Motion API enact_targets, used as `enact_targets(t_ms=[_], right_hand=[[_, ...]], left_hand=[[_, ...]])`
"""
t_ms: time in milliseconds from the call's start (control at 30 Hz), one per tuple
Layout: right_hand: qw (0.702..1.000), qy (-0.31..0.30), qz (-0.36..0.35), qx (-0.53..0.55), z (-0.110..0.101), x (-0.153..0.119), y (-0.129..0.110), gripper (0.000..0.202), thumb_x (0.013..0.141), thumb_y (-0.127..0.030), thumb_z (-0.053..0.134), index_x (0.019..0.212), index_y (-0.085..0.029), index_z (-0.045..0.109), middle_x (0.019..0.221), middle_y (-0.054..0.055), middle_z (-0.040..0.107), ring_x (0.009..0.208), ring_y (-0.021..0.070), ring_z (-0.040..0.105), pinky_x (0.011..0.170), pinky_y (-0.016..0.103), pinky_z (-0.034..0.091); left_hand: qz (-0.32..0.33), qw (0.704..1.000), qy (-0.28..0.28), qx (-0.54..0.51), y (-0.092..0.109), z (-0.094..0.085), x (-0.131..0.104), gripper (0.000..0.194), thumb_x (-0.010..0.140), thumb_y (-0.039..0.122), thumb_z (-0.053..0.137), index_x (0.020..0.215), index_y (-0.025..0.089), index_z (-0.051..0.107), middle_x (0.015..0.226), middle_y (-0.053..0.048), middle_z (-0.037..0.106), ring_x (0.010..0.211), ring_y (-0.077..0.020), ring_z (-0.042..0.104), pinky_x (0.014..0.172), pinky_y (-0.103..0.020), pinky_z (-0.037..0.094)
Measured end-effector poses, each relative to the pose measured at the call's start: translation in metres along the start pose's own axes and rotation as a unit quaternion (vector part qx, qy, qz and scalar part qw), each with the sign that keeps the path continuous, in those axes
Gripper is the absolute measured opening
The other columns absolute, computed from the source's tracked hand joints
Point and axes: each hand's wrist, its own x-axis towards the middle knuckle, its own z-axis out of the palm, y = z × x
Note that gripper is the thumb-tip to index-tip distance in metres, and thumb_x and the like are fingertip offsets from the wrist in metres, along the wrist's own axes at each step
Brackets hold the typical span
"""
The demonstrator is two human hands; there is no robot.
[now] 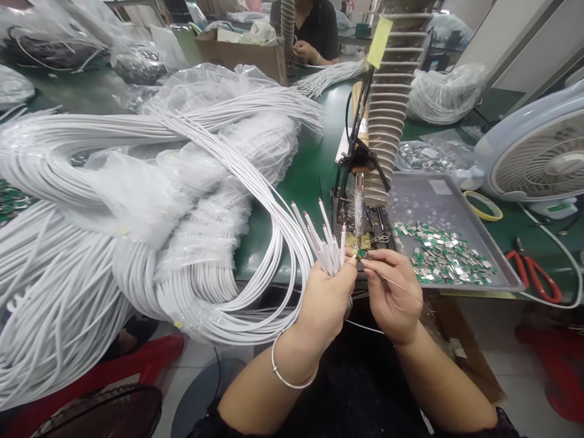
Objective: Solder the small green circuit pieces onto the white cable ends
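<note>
A heap of white cables fills the left. The left hand is closed around 1 fan of cable ends; the right hand pinches a small green circuit board under the soldering iron. A slip could burn fingertips. Loose boards fill the tray on the right.

Green worktable, pale tiled floor, red stool.
</note>
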Motion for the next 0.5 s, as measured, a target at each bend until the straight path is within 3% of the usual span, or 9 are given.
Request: enact_targets(t_ms=[133, 300, 500], right_hand=[[1.0, -0.007, 0.005, 0.016, -0.001, -0.003, 0.001, 0.025, 0.082, -0.006, 0.054, 0.1, -0.021, 0.062, 0.091, 0.007, 0.063, 0.085, 0.0179, 0.063, 0.07, 0.035, 0.056], [0.998, -0.024, 0.044, 0.043, -0.003, -0.007, 0.003, 0.03, 0.084, -0.002, 0.046, 0.105, -0.019, 0.06, 0.083, 0.005, 0.061, 0.071, 0.0134, 0.06, 0.062, 0.031, 0.054], [0.996, -0.067, 0.06, 0.005, -0.002, -0.009, 0.006, 0.017, 0.083, -0.007, 0.051, 0.092, -0.019, 0.059, 0.08, 0.004, 0.06, 0.075, 0.015, 0.059, 0.065, 0.03, 0.052]], left_hand=[[-0.012, 1.0, -0.004, 0.017, -0.002, -0.005, 0.001, 0.009, 0.075, 0.02, 0.061, 0.079, 0.013, 0.057, 0.052, 0.008, 0.04, 0.044, -0.003, 0.029, 0.046, -0.017, 0.027], [-0.021, 0.998, -0.001, 0.053, -0.003, -0.016, 0.002, 0.014, 0.069, 0.02, 0.068, 0.078, 0.013, 0.062, 0.058, 0.005, 0.047, 0.048, -0.0047, 0.035, 0.049, -0.02, 0.031], [-0.004, 0.99, -0.037, 0.135, -0.004, -0.027, 0.002, 0.011, 0.073, 0.026, 0.065, 0.074, 0.015, 0.063, 0.056, 0.004, 0.046, 0.051, -0.0076, 0.038, 0.051, -0.021, 0.032]])
